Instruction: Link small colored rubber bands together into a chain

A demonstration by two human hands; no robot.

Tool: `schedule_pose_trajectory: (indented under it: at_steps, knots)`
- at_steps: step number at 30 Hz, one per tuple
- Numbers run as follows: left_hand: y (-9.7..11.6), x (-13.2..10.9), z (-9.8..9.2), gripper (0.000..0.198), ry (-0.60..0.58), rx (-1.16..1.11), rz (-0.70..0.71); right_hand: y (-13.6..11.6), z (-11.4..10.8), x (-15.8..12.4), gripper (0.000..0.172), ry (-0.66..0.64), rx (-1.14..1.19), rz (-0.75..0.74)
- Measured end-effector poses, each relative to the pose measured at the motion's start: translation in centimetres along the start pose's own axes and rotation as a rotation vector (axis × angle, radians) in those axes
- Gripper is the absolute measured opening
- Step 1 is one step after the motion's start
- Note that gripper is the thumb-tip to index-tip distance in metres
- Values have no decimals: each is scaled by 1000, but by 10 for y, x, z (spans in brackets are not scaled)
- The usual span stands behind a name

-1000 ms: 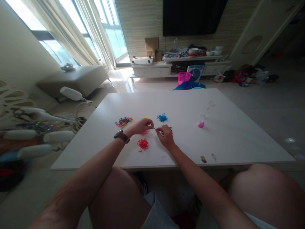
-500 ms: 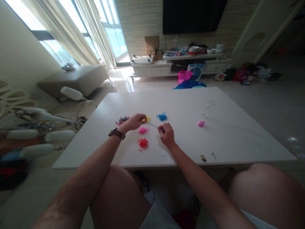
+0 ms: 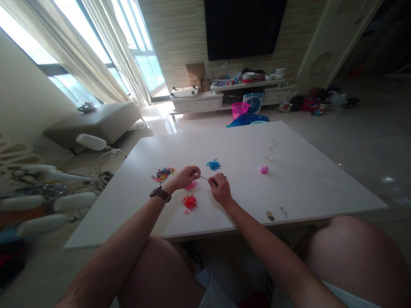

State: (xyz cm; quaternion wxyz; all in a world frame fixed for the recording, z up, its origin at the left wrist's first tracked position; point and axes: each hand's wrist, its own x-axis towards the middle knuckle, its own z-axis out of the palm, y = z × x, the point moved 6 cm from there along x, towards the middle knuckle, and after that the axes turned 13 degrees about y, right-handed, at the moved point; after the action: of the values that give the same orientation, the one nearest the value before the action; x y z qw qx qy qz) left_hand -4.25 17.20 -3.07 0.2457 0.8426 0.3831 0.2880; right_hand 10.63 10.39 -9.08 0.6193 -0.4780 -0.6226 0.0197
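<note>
A thin dark elastic band (image 3: pixel 204 178) runs stretched between my two hands above the white table (image 3: pixel 244 145). My left hand (image 3: pixel 188 176) pinches one end, a dark watch on its wrist. At the other end my right hand (image 3: pixel 221 188) closes on the band, with more dark loops bunched among its fingers. Small bands lie in piles around them: a blue pile (image 3: pixel 213 164) beyond, a red pile (image 3: pixel 189 202) nearer me, a pink pile (image 3: pixel 192 185) partly under my left hand, and a mixed-colour pile (image 3: pixel 163 174) to its left. The yellow pile is mostly hidden.
To the right stand a pink lump (image 3: pixel 263 170) and clear plastic pieces (image 3: pixel 273 144). A small yellow figure sticker (image 3: pixel 270 215) lies near the front edge. White lamp arms (image 3: pixel 91 141) crowd the left side. My knees are under the table edge.
The view has shifted a little. The dark band between my hands is shorter, as the hands have come closer together. My left hand now covers more of the yellow and pink piles.
</note>
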Motion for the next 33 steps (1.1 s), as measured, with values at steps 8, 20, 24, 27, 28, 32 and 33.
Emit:
schedule_pose_trajectory:
  at_steps: [8,20,24,27,28,32,33]
  knots:
    - [-13,-3,-7,13,16,-23,-63,-1,1,-1,14,-10,7,-10]
    - [-11,-6,6,31,-45,-102,-186,23,-33,7,11,195,-130,147]
    - [-18,-10,10,34,-56,-268,-307,34,-37,4,12,143,-230,196]
    - [-22,-16,19,33,-75,-540,-448,38,-32,1,14,66,-309,215]
    - [-23,-18,22,33,-73,-637,-501,39,-31,0,15,48,-335,222]
    - [-27,-24,30,33,-49,-887,-681,41,-29,-1,15,8,-416,241]
    - [-28,-24,30,33,-43,-918,-709,41,-29,-1,15,6,-424,241]
